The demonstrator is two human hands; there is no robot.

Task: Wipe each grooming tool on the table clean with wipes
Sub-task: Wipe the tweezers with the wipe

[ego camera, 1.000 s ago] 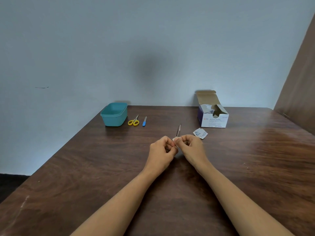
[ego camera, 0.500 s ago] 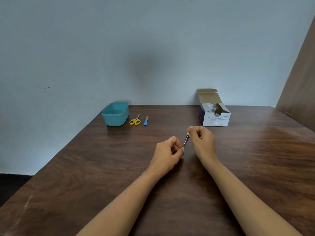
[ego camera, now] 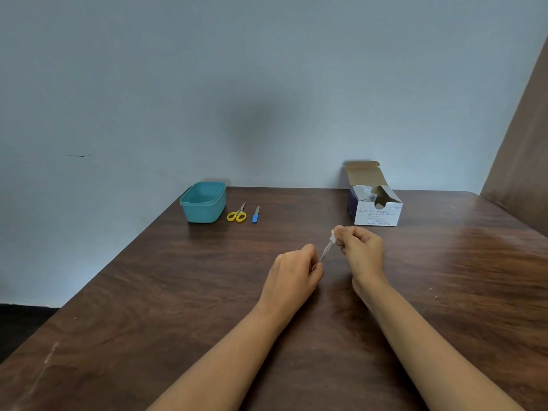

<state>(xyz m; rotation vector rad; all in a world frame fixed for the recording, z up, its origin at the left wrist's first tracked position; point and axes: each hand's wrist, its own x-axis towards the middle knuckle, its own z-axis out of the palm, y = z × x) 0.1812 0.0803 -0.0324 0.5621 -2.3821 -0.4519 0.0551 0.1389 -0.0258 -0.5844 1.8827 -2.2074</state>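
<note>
A person's two bare forearms reach forward over a dark wooden table [ego camera: 148, 292]. The left hand [ego camera: 292, 269] pinches the near end of a slim metal tool [ego camera: 326, 251] between thumb and curled fingers, holding it slanted above the tabletop. The right hand [ego camera: 360, 250] pinches a small white wipe [ego camera: 333, 235] around the tool's far tip, its other fingers curled in. Whether this tool is tweezers or something else is too small to tell. Far back on the left, yellow-handled scissors [ego camera: 237, 214] and a blue-handled file [ego camera: 256, 215] lie side by side just beside a teal tub [ego camera: 203, 203], well apart from the hands. At the back right stands an open box of alcohol swabs [ego camera: 376, 207]. To my eye the job is in its early part: one tool is mid-wipe, while the scissors and the file look untouched and remain to be cleaned
</note>
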